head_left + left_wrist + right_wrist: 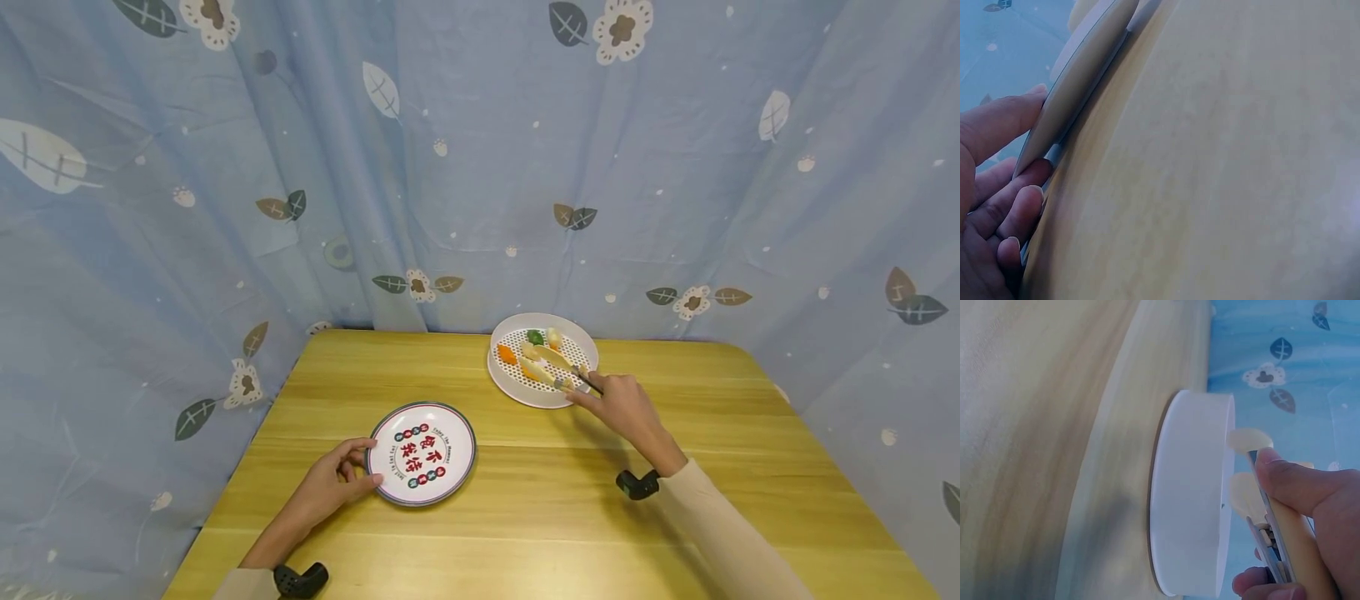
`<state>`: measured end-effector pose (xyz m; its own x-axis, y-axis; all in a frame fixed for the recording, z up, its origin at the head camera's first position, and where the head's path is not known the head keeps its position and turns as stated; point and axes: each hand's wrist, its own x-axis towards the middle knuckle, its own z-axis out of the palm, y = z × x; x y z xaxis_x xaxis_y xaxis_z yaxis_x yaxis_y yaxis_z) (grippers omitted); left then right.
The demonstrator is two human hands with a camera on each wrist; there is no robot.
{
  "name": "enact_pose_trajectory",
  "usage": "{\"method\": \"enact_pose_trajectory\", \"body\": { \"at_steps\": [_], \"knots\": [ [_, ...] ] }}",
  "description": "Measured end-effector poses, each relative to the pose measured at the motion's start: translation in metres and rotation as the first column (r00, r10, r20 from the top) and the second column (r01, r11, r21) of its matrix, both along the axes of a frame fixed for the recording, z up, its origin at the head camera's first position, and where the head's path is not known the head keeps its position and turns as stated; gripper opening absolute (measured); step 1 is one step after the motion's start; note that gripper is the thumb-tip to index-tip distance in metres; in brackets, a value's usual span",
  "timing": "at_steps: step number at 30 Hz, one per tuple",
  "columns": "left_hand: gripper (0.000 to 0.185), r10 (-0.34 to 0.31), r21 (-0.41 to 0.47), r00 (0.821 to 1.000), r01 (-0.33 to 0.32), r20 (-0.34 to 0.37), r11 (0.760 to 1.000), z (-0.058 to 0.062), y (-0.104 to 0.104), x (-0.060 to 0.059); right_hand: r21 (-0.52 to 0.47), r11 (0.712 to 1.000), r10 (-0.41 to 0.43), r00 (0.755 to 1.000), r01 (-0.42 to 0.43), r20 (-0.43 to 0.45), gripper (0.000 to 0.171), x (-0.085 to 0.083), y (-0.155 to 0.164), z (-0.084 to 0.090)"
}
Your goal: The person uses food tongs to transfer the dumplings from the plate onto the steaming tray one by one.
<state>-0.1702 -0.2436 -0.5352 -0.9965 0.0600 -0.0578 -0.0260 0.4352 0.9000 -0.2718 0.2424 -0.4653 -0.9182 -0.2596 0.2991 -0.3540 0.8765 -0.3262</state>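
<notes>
So the right hand point(622, 408) is gripping a pair of tongs point(558, 367) whose long axis runs up toward 10 o'clock from the fingers, tips over the white perforated tray point(502, 375) at the counter's point(540, 517) far edge. That tray holds a green piece, an orange piece and a few pale ones. The printed plate point(422, 452) sits empty at about 8 o'clock from the tray, well apart, with the left hand point(330, 483) pinching its near-left rim.
</notes>
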Motion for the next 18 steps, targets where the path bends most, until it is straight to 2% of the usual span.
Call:
{"method": "enact_pose_trajectory", "body": {
  "at_steps": [7,13,18],
  "knots": [
    [0.061,0.0,0.012,1.0,0.0,0.011,1.0,0.002,0.001,0.001,0.012,1.0,0.01,0.999,-0.01,-0.043,0.063,0.006,-0.003,-0.001],
    [0.06,0.006,0.022,1.0,-0.006,0.01,1.0,0.0,0.001,0.0,0.004,0.999,0.054,0.993,-0.054,-0.1,0.062,0.014,-0.01,-0.003],
    [0.06,0.022,0.015,1.0,-0.022,0.019,1.0,-0.001,0.002,-0.001,-0.009,0.998,0.055,0.996,-0.056,-0.072,0.067,0.023,-0.017,-0.002]
  ]
}}
